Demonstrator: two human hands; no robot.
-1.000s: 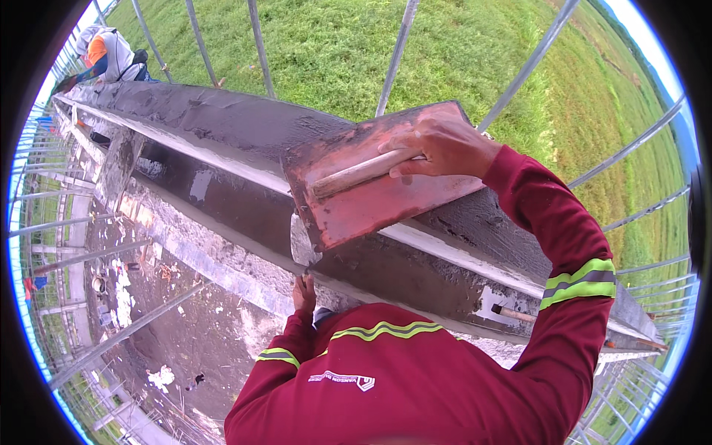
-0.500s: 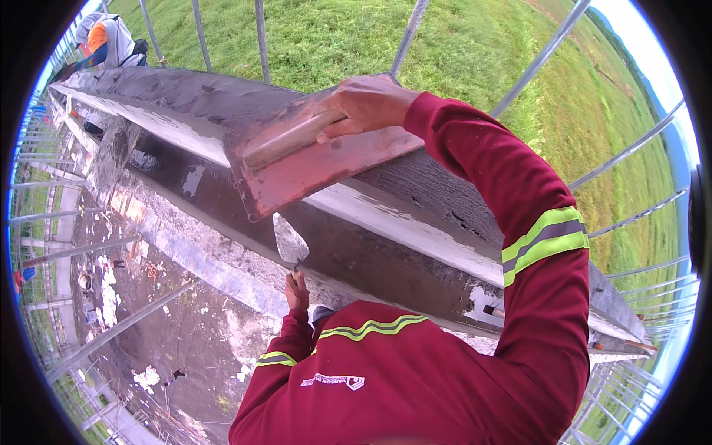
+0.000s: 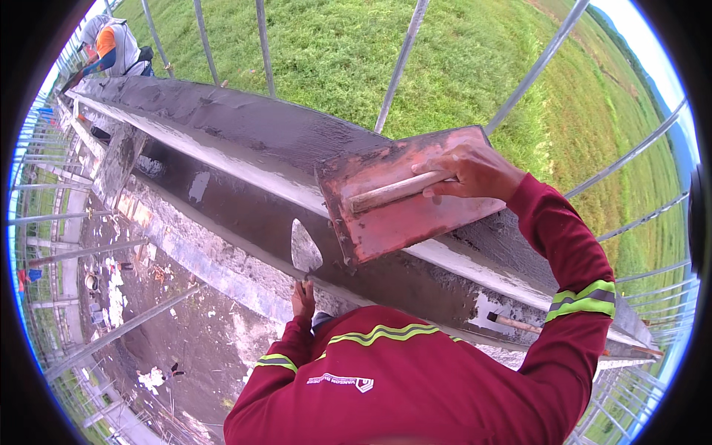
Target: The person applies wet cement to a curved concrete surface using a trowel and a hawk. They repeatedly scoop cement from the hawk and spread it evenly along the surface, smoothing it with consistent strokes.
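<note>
My right hand (image 3: 467, 174) is closed on the wooden handle (image 3: 386, 191) of a wide, reddish float (image 3: 389, 237), whose face lies across the dark wet mortar band (image 3: 245, 126) along the top of the concrete ledge. Below and left of it, my left hand (image 3: 302, 298) grips a pointed trowel (image 3: 305, 248) by the handle, its smeared blade raised over the dark channel (image 3: 230, 219) that runs beside a pale raised strip (image 3: 267, 185).
A person (image 3: 115, 48) in grey and orange works at the ledge's far left end. Metal bars (image 3: 400, 59) rise along the outer edge, grass beyond. A lower floor with debris (image 3: 119, 297) drops away at lower left. A wooden-handled tool (image 3: 508, 320) lies at the right.
My right hand and the float swung up and left half a second ago and are now back to the right and lower. The trowel in my left hand has shifted slightly right since then.
</note>
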